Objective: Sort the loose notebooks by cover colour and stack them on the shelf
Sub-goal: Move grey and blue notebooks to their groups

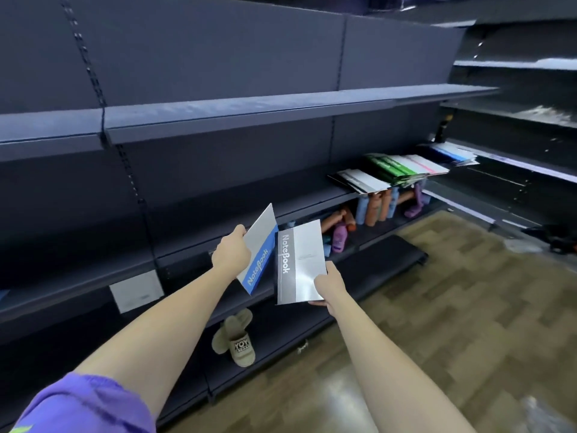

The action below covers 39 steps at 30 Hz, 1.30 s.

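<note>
My left hand (231, 253) grips a white notebook with a blue strip (260, 250), held tilted in front of the dark shelf (93, 278). Beside it, my right hand (327, 284) pinches the lower corner of a white notebook with a black-and-grey strip (301, 260). Both covers read "NoteBook". Further right on the same shelf lie stacks: black-and-white notebooks (362, 179), green ones (392, 167), pink-edged ones (426, 165) and blue-edged ones (454, 153).
Below the stacks, coloured bottles (374, 207) stand and lie on a lower shelf. A beige slipper (235, 337) rests on the bottom shelf. A white label (135, 292) hangs on the shelf edge. Wood-pattern floor (452, 307) spreads to the right.
</note>
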Motion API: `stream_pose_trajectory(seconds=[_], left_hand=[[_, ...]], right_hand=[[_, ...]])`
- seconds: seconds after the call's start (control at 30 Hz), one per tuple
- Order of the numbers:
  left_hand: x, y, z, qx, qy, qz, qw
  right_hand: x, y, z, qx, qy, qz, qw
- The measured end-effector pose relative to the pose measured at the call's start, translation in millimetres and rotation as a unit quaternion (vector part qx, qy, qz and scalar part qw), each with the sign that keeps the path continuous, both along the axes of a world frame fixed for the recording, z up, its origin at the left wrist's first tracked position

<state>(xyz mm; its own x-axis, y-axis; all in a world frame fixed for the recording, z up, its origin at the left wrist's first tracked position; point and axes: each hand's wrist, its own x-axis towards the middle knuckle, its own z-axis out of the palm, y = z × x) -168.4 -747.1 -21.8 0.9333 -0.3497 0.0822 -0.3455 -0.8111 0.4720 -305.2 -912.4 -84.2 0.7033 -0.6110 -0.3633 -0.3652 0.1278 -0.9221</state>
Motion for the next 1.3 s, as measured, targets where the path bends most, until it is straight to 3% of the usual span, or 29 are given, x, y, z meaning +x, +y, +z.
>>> stream_pose_trajectory(seconds=[0.2, 0.5, 0.73, 1.0, 1.3], left_hand=[[-12.7, -77.3, 8.4, 0.001, -0.011, -0.026, 1.000], [17.9, -173.7, 8.6, -0.009, -0.034, -0.057, 0.998], [65.6, -279.0, 15.3, -0.032, -0.039, -0.081, 0.995], [148.4, -375.6, 32.7, -0.027, -0.042, -0.039, 0.998], [202.1, -419.4, 32.6, -0.010, -0.027, -0.012, 1.000]], right_hand=[[-39.9, -67.4, 4.7, -0.031, 0.012, -0.041, 0.999], [-21.0, -155.3, 11.2, -0.045, -0.005, -0.093, 0.995], [23.6, -259.9, 24.1, -0.128, 0.017, -0.121, 0.984], [106.9, -376.7, 42.4, -0.271, 0.079, -0.086, 0.956], [177.9, -458.2, 40.9, -0.312, 0.094, -0.049, 0.944]])
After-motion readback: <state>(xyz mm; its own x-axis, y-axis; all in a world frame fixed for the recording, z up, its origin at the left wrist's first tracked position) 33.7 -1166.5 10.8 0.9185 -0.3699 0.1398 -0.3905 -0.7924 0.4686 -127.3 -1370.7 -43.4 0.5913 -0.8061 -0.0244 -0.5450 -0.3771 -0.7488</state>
